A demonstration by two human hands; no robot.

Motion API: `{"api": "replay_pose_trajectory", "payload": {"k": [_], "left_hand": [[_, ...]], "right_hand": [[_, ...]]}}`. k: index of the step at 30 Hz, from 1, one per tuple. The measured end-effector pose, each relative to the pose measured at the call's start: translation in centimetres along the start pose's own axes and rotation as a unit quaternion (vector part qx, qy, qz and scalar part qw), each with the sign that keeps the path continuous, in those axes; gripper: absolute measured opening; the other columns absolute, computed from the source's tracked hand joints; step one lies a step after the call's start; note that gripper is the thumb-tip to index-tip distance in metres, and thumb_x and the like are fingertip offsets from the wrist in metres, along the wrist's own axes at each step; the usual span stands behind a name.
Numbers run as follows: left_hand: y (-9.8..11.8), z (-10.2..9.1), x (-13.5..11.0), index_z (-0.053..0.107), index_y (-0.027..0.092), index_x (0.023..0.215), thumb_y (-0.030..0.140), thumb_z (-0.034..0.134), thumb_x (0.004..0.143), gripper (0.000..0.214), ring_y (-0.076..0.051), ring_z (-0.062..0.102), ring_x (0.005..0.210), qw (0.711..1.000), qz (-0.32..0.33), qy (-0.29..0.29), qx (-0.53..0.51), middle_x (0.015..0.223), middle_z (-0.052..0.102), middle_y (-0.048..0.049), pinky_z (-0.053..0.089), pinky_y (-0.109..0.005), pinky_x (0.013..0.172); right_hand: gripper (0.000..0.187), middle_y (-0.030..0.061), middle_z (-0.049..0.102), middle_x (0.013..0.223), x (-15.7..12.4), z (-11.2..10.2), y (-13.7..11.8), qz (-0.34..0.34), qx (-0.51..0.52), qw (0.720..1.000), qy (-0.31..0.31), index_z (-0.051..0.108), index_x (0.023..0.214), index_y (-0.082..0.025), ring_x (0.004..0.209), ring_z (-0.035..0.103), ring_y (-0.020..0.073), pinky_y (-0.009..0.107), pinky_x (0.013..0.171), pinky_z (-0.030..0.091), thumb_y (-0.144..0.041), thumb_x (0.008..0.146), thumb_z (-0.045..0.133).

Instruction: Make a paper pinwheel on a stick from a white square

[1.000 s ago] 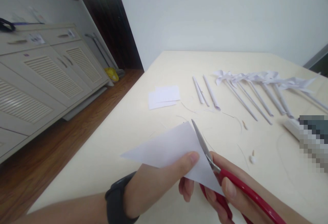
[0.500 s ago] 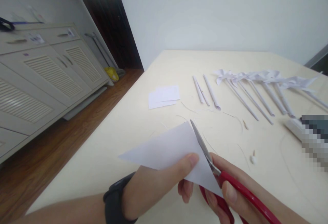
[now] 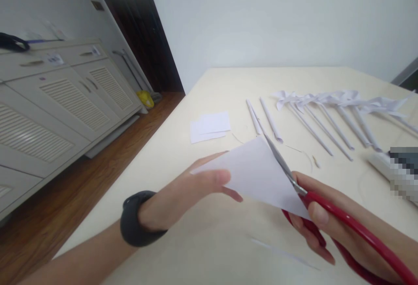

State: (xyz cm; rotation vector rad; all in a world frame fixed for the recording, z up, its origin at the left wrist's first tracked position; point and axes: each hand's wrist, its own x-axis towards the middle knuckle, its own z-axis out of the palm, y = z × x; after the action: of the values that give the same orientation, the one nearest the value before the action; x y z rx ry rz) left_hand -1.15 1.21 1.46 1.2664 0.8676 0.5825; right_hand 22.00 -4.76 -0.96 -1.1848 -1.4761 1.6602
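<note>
A folded white sheet of paper [image 3: 257, 172], roughly triangular, is held above the table. My left hand [image 3: 199, 185] pinches its left part, thumb on top and fingers beneath. A dark band circles that wrist. My right hand [image 3: 329, 219] grips red-handled scissors [image 3: 346, 219], whose metal blades run along the paper's right edge and point away from me. Below the paper a thin white strip [image 3: 284, 254], blurred, is over the table near me.
Two white paper squares [image 3: 210, 127] overlap on the table [image 3: 156, 180]. Rolled paper tubes [image 3: 270, 119] lie beyond the scissors. Several paper pinwheels [image 3: 326, 100] on sticks are lined up at the back right. A louvered cabinet [image 3: 65, 89] stands at left.
The paper, scissors and both hands have moved right and slightly up. My left hand now holds the paper closer to its left corner. A thin strip has appeared below the paper.
</note>
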Motion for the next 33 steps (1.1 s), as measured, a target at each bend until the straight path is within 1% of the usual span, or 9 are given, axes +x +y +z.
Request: {"api": "replay_pose_trajectory", "payload": {"k": [2, 3, 5, 10, 14, 18, 22, 25, 33], "left_hand": [[0.2, -0.5, 0.5, 0.061, 0.020, 0.099, 0.037, 0.052, 0.079, 0.028, -0.022, 0.059, 0.091, 0.996, 0.007, -0.030, -0.087, 0.102, 0.063, -0.0063, 0.047, -0.033, 0.080], [0.2, -0.7, 0.7, 0.061, 0.019, 0.100, 0.037, 0.050, 0.080, 0.029, -0.022, 0.058, 0.092, 0.993, 0.035, -0.034, -0.108, 0.103, 0.062, -0.0069, 0.046, -0.033, 0.080], [0.1, -0.8, 0.9, 0.061, 0.016, 0.097, 0.036, 0.049, 0.082, 0.027, -0.021, 0.057, 0.088, 0.993, 0.039, -0.042, -0.103, 0.097, 0.062, -0.0072, 0.044, -0.034, 0.081], [0.0, -0.1, 0.7, 0.060, 0.014, 0.083, 0.027, 0.060, 0.078, 0.014, -0.016, 0.059, 0.074, 0.998, -0.062, -0.024, -0.023, 0.080, 0.064, -0.0036, 0.045, -0.028, 0.069], [-0.2, 0.8, 0.4, 0.061, 0.013, 0.077, 0.029, 0.063, 0.074, 0.017, -0.015, 0.059, 0.066, 0.995, -0.089, -0.009, -0.036, 0.075, 0.065, -0.0037, 0.044, -0.025, 0.060], [-0.5, 1.1, 0.2, 0.060, 0.013, 0.073, 0.033, 0.065, 0.073, 0.020, -0.012, 0.056, 0.060, 0.995, -0.086, 0.014, -0.039, 0.072, 0.064, -0.0029, 0.040, -0.022, 0.054], [-0.5, 0.9, 0.2, 0.059, 0.013, 0.074, 0.034, 0.065, 0.073, 0.023, -0.011, 0.056, 0.062, 0.995, -0.085, 0.006, -0.044, 0.073, 0.063, -0.0031, 0.040, -0.021, 0.054], [-0.5, 0.9, 0.1, 0.059, 0.012, 0.075, 0.035, 0.066, 0.072, 0.023, -0.011, 0.056, 0.063, 0.996, -0.081, 0.008, -0.046, 0.073, 0.063, -0.0027, 0.040, -0.021, 0.055], [-0.6, 0.9, 0.1, 0.061, 0.012, 0.075, 0.034, 0.066, 0.071, 0.023, -0.011, 0.056, 0.062, 0.995, -0.088, 0.005, -0.050, 0.073, 0.064, -0.0027, 0.041, -0.020, 0.055]], "right_hand": [[0.030, -0.0024, 0.043, 0.059, -0.3, -1.0, 0.4, 0.012, -0.016, 1.000, -0.004, 0.045, 0.081, -0.024, 0.046, 0.040, 0.0103, 0.024, 0.043, 0.034, -0.054, 0.081, 0.047], [0.030, -0.0024, 0.043, 0.058, -0.4, -1.3, 0.7, 0.021, -0.023, 0.999, -0.008, 0.046, 0.083, -0.024, 0.047, 0.040, 0.0105, 0.024, 0.043, 0.034, -0.054, 0.082, 0.046], [0.030, -0.0027, 0.043, 0.057, -0.6, -1.5, 1.0, 0.046, -0.023, 0.998, -0.025, 0.047, 0.085, -0.023, 0.047, 0.039, 0.0103, 0.023, 0.043, 0.032, -0.053, 0.083, 0.045], [0.037, -0.0050, 0.040, 0.058, -0.3, -0.3, 0.1, 0.105, 0.021, 0.989, -0.099, 0.041, 0.081, -0.021, 0.045, 0.035, 0.0065, 0.021, 0.042, 0.027, -0.057, 0.082, 0.044], [0.038, -0.0056, 0.041, 0.059, -0.2, 0.2, -0.8, 0.150, 0.025, 0.980, -0.129, 0.040, 0.084, -0.020, 0.045, 0.035, 0.0056, 0.020, 0.044, 0.026, -0.058, 0.082, 0.042], [0.045, -0.0053, 0.042, 0.056, -0.4, 0.2, -0.7, 0.133, 0.020, 0.983, -0.122, 0.045, 0.090, -0.019, 0.044, 0.037, 0.0059, 0.020, 0.042, 0.027, -0.062, 0.079, 0.042], [0.051, -0.0035, 0.046, 0.057, 0.2, 0.6, -0.8, 0.089, 0.043, 0.992, -0.079, 0.050, 0.101, -0.019, 0.045, 0.043, 0.0077, 0.019, 0.040, 0.033, -0.063, 0.077, 0.044], [0.052, -0.0028, 0.047, 0.059, 0.9, 1.1, -1.0, 0.081, 0.055, 0.992, -0.079, 0.051, 0.102, -0.019, 0.047, 0.046, 0.0083, 0.018, 0.042, 0.038, -0.064, 0.076, 0.046], [0.041, -0.0017, 0.048, 0.064, -0.5, 0.8, 1.6, 0.100, 0.085, 0.987, -0.091, 0.051, 0.100, -0.020, 0.047, 0.045, 0.0069, 0.015, 0.039, 0.037, -0.056, 0.082, 0.044]]}}
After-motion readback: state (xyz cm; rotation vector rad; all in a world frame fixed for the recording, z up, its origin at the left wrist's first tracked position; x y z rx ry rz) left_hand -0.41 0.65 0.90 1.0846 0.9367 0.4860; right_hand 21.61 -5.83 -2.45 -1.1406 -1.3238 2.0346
